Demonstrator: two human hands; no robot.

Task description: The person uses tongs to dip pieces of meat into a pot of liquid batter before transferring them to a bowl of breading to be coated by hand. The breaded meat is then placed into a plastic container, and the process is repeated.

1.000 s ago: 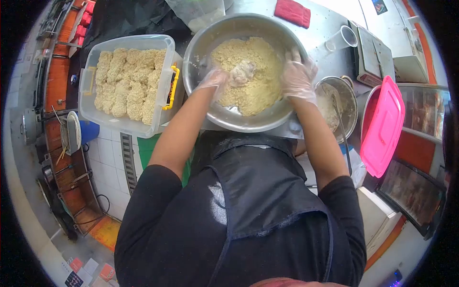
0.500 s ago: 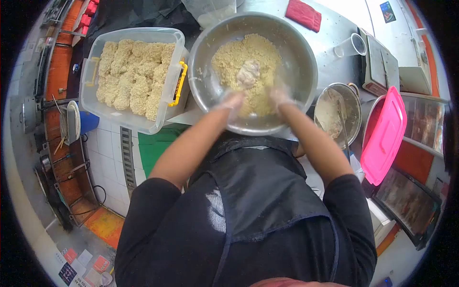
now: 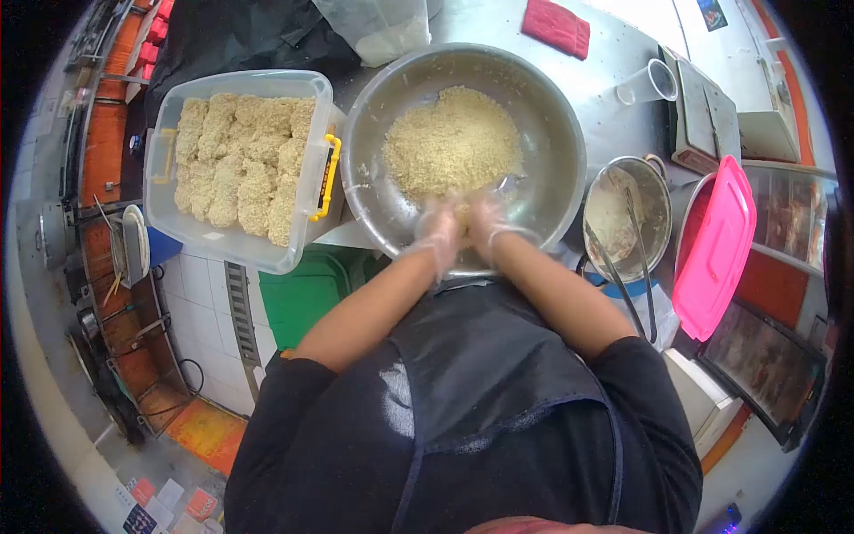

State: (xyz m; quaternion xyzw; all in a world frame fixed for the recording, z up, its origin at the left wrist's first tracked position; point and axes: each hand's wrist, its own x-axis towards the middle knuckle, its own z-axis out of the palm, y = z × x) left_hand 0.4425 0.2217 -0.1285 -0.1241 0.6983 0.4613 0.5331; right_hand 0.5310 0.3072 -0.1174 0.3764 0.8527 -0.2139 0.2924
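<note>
A wide steel bowl (image 3: 553, 116) holds a heap of pale yellow crumbs (image 3: 454, 138). My left hand (image 3: 440, 224) and my right hand (image 3: 485, 221), both in clear plastic gloves, are close together at the bowl's near side. Their fingers curl inward at the near edge of the crumbs, slightly blurred. Something crumb-coloured shows in the narrow gap between them, mostly hidden by the fingers. To the left, a clear plastic tub (image 3: 307, 89) with yellow handles contains rows of crumb-coated pieces (image 3: 253, 191).
Right of the bowl stand a steel pot (image 3: 660, 200) of pale batter with tongs (image 3: 633, 214) in it, and a pink lid (image 3: 716, 258). A clear cup (image 3: 648, 84) lies on its side near a red cloth (image 3: 556, 27). Behind the bowl is a clear container (image 3: 391, 40).
My hands have come together and drawn toward the bowl's near rim. The pale battered lump on top of the crumbs no longer shows there. The tongs' handles now stand farther apart.
</note>
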